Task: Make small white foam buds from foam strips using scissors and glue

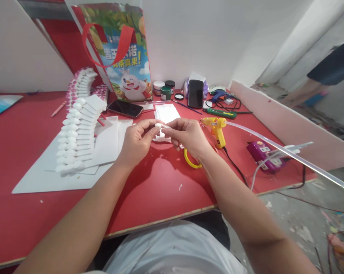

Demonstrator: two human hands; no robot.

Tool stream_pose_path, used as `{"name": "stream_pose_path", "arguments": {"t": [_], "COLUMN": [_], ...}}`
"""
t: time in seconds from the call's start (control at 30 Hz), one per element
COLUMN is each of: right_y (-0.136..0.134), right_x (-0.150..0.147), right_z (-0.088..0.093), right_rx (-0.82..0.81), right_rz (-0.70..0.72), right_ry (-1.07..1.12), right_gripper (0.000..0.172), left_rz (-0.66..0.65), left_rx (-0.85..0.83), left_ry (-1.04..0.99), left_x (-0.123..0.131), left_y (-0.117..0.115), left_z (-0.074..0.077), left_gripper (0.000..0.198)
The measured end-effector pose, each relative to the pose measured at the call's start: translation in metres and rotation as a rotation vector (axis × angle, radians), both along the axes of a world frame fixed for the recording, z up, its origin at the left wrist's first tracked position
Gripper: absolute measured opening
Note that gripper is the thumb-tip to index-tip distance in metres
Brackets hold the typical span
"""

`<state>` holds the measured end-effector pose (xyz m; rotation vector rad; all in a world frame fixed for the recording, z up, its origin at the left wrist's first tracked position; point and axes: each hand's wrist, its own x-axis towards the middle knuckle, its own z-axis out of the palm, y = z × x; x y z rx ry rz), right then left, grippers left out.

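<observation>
A small white piece (pixel 158 125) is pinched between the fingertips of both hands, above the red table. My left hand (pixel 139 140) is closed on its left end with thumb and forefinger. From the other side my right hand (pixel 188 136) also pinches it, partly hiding it. Just behind the fingers lies a stack of white paper sheets (pixel 167 111). A yellow hot glue gun (pixel 216 129) with a long clear glue stick (pixel 274 144) rests right of my right hand. Under that wrist a yellow ring (pixel 191 160) is partly covered.
Left stand rows of white fan-shaped pieces with oval tips (pixel 74 137) on white boards (pixel 40 171). Behind are a phone (pixel 125 108), a printed bag (pixel 123 57), paint jars (pixel 165 92), another phone (pixel 196 94) and a green-handled tool (pixel 221 113). A purple box (pixel 266 156) with cables sits right. Another person's arm (pixel 300 91) shows beyond.
</observation>
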<state>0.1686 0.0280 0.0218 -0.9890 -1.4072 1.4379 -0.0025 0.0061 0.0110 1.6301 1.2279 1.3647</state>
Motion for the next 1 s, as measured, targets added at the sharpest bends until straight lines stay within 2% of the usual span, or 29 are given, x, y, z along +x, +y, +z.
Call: {"name": "stream_pose_path", "arguments": {"t": [0.13,0.23,0.33,0.4,0.53,0.63,0.77,0.9,1.0], "right_y": [-0.003,-0.005,-0.010,-0.013,-0.014,-0.011,-0.003,0.002,0.002], "right_x": [-0.003,-0.007,-0.011,-0.013,-0.014,-0.012,-0.005,0.004,0.008], "right_z": [-0.003,-0.008,-0.010,-0.009,-0.007,-0.010,-0.013,-0.009,-0.005], "right_rx": [0.150,0.332,0.561,0.634,0.563,0.469,0.437,0.415,0.387], "right_rz": [-0.113,-0.236,-0.306,-0.292,-0.232,-0.203,-0.191,-0.075,0.001], "right_ry": [-0.173,-0.344,-0.520,-0.566,-0.492,-0.395,-0.373,-0.357,-0.319], "right_gripper": [0.041,0.030,0.022,0.020,0.019,0.022,0.020,0.017,0.018], "left_rz": [0.011,0.034,0.077,0.134,0.236,0.225,0.127,0.070,0.009], "left_rx": [-0.019,0.005,0.140,0.281,0.484,0.534,0.432,0.143,-0.044], "left_ry": [-0.060,-0.041,0.087,0.234,0.503,0.612,0.519,0.185,0.021], "left_x": [0.003,0.006,0.009,0.010,0.009,0.008,0.006,0.001,-0.004], "left_y": [0.000,-0.002,-0.005,-0.006,-0.005,-0.003,-0.002,0.000,0.003], "left_z": [-0.004,-0.008,-0.009,-0.009,-0.014,-0.019,-0.018,-0.008,-0.003], "left_gripper": [0.025,0.024,0.022,0.021,0.027,0.036,0.040,0.022,0.021]}}
